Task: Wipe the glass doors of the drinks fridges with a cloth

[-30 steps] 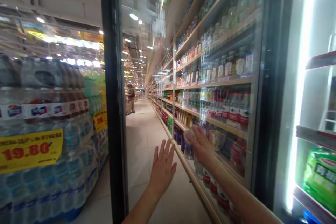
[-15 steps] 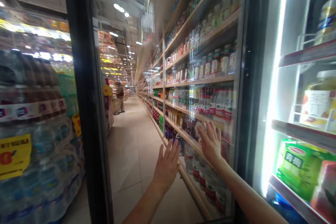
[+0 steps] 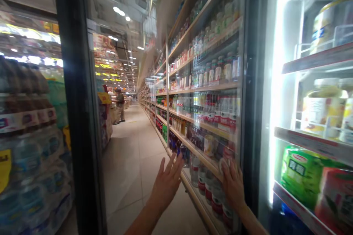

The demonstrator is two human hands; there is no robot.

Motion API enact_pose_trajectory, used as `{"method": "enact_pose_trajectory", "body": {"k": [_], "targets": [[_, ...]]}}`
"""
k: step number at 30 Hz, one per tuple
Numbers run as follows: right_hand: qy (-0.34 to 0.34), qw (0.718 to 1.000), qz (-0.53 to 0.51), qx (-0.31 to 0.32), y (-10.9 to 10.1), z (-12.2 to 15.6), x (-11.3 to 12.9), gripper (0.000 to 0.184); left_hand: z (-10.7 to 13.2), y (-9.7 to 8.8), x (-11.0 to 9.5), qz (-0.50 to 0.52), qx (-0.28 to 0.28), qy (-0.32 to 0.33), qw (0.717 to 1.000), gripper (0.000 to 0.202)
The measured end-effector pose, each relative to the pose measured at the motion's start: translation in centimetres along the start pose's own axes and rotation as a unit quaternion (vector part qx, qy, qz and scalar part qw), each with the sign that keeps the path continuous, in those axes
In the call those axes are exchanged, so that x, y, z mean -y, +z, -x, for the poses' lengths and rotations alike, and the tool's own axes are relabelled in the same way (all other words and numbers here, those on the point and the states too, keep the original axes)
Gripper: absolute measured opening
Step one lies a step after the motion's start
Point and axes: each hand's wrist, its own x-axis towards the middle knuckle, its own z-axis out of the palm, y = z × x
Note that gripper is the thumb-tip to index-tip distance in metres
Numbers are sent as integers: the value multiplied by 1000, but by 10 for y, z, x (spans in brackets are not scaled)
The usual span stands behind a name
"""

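Note:
In the head view a glass cooler door [image 3: 78, 125] with a dark frame stands open before me. My left hand [image 3: 167, 181] lies against the glass with its fingers outstretched, holding nothing. Toward the lower right of the pane, my right hand [image 3: 234, 185] presses a small whitish cloth [image 3: 223, 165] to the glass under its fingers. The cloth is partly hidden by those fingers, and its exact kind is hard to make out. Shelved bottles beyond show through the pane.
Right of the door are lit cooler shelves [image 3: 317, 60] with bottled drinks and a green pack [image 3: 300, 176]. Wrapped bottle stacks [image 3: 30, 169] stand at left. Along the tiled aisle [image 3: 128, 154], a person [image 3: 120, 104] stands far off.
My right hand has slid the cloth down and slightly right across the glass. My left hand stays spread on the pane, a little lower. The view has shifted slightly right.

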Motion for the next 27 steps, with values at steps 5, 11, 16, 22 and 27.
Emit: {"method": "enact_pose_trajectory", "body": {"k": [5, 11, 16, 22, 27], "targets": [[133, 984, -35, -112, 7, -45, 11, 56, -33, -10, 31, 23, -16, -83, 996, 56], [-56, 991, -97, -74, 11, -109, 83, 55, -48, -16, 52, 45, -14, -104, 993, 60], [91, 978, -75, -173, 6, -135, 66, 55, -46, -18, 58, 40, -41, -97, 994, 61], [-131, 984, -96, -76, 4, -145, 103, 62, -57, -25, 70, 38, -51, -139, 988, 57], [105, 974, -87, -180, 0, -180, 102, 52, -63, -30, 92, 10, -55, -142, 988, 59]]}}
